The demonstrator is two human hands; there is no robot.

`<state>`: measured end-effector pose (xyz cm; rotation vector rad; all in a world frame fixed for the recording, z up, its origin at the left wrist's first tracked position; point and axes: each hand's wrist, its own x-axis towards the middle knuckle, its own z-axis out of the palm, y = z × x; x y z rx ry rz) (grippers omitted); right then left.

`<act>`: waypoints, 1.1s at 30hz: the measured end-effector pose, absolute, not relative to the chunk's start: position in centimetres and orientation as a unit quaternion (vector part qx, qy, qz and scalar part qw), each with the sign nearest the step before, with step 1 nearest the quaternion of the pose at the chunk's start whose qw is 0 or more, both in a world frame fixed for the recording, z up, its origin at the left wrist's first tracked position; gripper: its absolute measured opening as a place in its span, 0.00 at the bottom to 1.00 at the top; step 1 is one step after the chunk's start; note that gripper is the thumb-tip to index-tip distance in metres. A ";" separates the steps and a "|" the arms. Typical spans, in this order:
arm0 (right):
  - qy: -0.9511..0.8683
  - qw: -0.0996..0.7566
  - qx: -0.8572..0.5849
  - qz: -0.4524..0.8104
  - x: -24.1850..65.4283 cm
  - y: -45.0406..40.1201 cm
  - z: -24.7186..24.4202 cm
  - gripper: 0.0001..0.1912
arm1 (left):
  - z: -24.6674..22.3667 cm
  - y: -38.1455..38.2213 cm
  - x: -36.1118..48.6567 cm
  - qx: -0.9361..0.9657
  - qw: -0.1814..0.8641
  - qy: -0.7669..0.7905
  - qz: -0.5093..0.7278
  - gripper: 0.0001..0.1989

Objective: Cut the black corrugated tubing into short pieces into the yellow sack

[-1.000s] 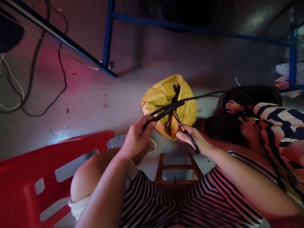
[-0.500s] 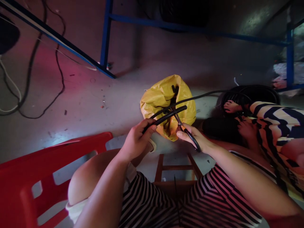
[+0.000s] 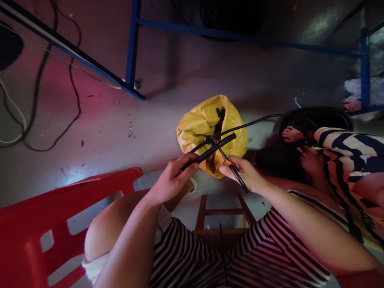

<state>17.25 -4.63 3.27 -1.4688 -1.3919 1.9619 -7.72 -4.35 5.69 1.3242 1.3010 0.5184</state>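
My left hand (image 3: 177, 176) is closed on a black corrugated tube (image 3: 214, 149), whose free end points up and to the right. A longer black length (image 3: 258, 119) also runs from this hand, arching right to a coil on the floor. My right hand (image 3: 243, 172) grips a pair of scissors (image 3: 240, 180) with dark handles and an orange part near the pivot. Its blades cross the corrugated tube near the middle; whether they bite into it I cannot make out. Below both hands stands a yellow bag (image 3: 195, 126), open at the top, with short black pieces inside.
To the right, a person in a striped garment (image 3: 345, 148) sits with one hand at the black coil (image 3: 336, 114). A red plastic chair (image 3: 99, 188) is at the left, a wooden stool (image 3: 222, 212) between my legs. Blue metal frames (image 3: 192, 27) stand ahead; loose cables (image 3: 37, 88) lie left.
The scissors' handles have come closer together and my right hand has shifted slightly left. The corrugated tube and my left hand have barely moved.
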 end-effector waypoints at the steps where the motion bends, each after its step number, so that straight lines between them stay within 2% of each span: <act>1: -0.492 0.155 -0.521 0.680 17.2 -4.8 3.2 0.28 | 5.8 -4.3 -7.7 0.560 0.575 0.554 0.220 0.16; 5: -0.509 0.133 -0.536 0.661 17.1 -5.0 3.3 0.27 | 6.0 -4.2 -7.4 0.557 0.567 0.569 0.211 0.20; 10: -0.516 0.130 -0.546 0.647 16.9 -5.1 3.4 0.26 | 5.0 -4.8 -6.5 0.569 0.504 0.605 0.237 0.23; 18: -0.512 0.126 -0.530 0.664 16.8 -5.5 3.4 0.30 | 4.3 -5.2 -4.9 0.566 0.417 0.661 0.261 0.15; 23: -0.486 0.126 -0.490 0.713 16.9 -5.7 3.2 0.29 | 4.5 -5.2 -5.0 0.573 0.406 0.658 0.272 0.14; 33: -0.504 0.125 -0.522 0.676 16.5 -5.9 3.0 0.29 | 4.3 -5.5 -5.1 0.576 0.405 0.660 0.263 0.13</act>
